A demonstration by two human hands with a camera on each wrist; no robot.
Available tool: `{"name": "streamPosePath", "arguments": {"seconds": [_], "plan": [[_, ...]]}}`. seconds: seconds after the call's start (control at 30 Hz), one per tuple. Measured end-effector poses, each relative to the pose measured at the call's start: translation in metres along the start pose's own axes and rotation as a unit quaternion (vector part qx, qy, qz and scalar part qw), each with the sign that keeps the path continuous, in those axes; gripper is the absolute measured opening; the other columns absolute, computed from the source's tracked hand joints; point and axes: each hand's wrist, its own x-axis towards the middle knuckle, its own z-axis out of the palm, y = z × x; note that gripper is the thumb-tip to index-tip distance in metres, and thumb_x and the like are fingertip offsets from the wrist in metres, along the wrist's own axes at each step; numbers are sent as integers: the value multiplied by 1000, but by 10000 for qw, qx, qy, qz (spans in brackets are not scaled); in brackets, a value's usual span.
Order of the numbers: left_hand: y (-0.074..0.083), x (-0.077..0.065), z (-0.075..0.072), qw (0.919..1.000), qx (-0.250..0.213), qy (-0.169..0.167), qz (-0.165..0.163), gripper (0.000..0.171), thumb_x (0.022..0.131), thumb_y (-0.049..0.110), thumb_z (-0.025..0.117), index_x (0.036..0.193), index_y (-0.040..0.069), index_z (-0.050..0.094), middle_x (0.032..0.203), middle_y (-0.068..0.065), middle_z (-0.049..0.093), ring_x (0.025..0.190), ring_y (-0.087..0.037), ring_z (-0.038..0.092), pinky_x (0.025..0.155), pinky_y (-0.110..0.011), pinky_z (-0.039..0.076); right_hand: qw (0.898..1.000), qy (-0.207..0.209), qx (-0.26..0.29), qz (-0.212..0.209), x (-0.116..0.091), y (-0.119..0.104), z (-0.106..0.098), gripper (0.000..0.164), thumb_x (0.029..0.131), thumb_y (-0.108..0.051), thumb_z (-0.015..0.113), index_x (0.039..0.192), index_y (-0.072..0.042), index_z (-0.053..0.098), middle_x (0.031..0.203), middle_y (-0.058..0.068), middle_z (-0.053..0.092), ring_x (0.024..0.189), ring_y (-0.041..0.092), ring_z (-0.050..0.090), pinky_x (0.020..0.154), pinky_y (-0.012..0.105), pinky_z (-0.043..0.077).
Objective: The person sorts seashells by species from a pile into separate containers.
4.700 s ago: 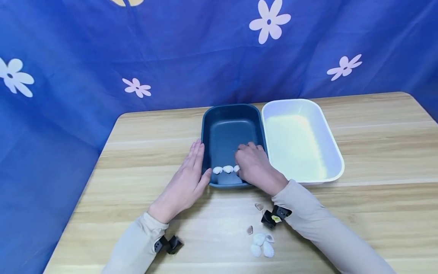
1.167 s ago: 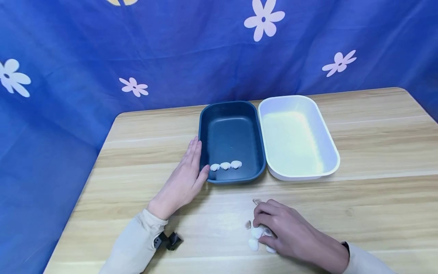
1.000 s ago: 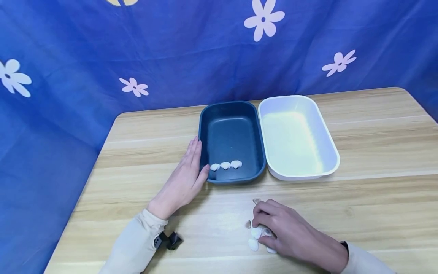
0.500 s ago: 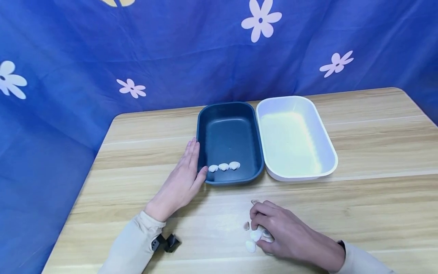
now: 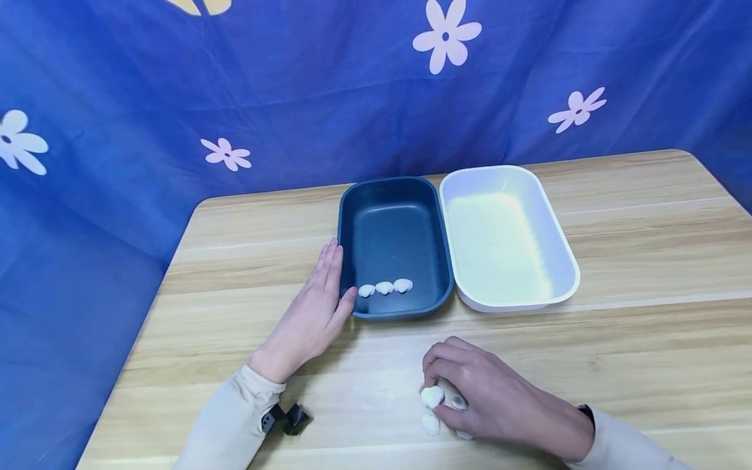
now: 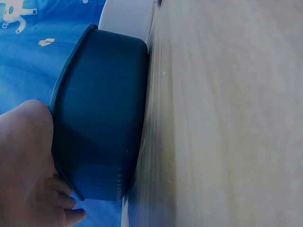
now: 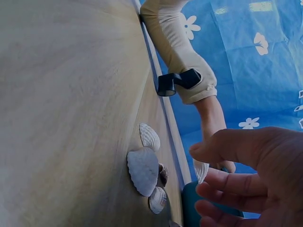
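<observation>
My right hand pinches a white ribbed seashell between thumb and fingers, just over the table. In the right wrist view the pinched seashell stands apart from the other shells lying on the wood. One more white shell lies below my fingertips, and others are partly covered by the hand. My left hand rests against the left side of a dark blue tray, fingers straight, thumb by its near corner. Inside that tray, three white shells form a row along the near end.
A white tray stands against the right side of the dark blue one. Both sit on a wood-grain table. Behind it hangs a blue cloth with white flowers. A small black wrist camera is on the left sleeve.
My right hand has left the dark tray, where the third shell now lies uncovered, and come to the pile. It has taken a shell and raised it slightly. The left hand stays put.
</observation>
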Motion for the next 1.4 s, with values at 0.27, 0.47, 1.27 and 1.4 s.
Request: {"name": "streamPosePath", "arguments": {"seconds": [0.27,0.47,1.27,1.4], "plan": [[0,0,1,10000,7,45,33,67,104,35,31,152,-6,8,160,-19,3,147,-31,5,116,-50,18,9996,273,104,47,0,1,1,26,67,-12,82,82,-18,61,98,-12,58,93,5,51,80,17,46],[0,0,0,10000,-6,69,36,66,104,34,32,152,-6,9,160,-20,3,147,-32,6,116,-51,19,9990,426,159,28,2,1,-1,29,65,-11,82,83,-18,60,98,-11,59,93,5,51,81,14,44],[-1,0,-5,10000,-56,-34,-48,67,104,34,33,152,-6,8,160,-19,2,147,-31,4,116,-50,17,9964,535,-13,655,37,9,-40,24,70,-12,81,90,-12,67,103,-4,63,96,11,55,83,29,51],[0,1,-5,9999,-79,-79,-64,66,104,34,33,152,-4,8,161,-17,1,148,-27,1,117,-49,16,9949,514,-73,861,46,12,-45,25,71,-12,81,90,-12,67,102,-4,62,96,13,55,84,31,50]]}}
